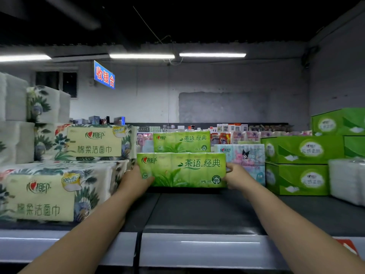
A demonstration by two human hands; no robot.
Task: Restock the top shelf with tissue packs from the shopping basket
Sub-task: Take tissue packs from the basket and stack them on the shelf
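Both grips held a green tissue pack [181, 170] at the top shelf [197, 212].
The left grip [136, 179] curled round the pack's left end and the right grip [238, 177] round its right end, keeping it upright, label forward, toward the back of the shelf; whether it touched the shelf could not be told. A matching pack [181, 141] stood just behind, floral packs [59, 190] left, green boxes [296, 178] right.

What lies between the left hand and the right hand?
In the head view, one green tissue pack fills the gap; the left hand and right hand hold its ends.
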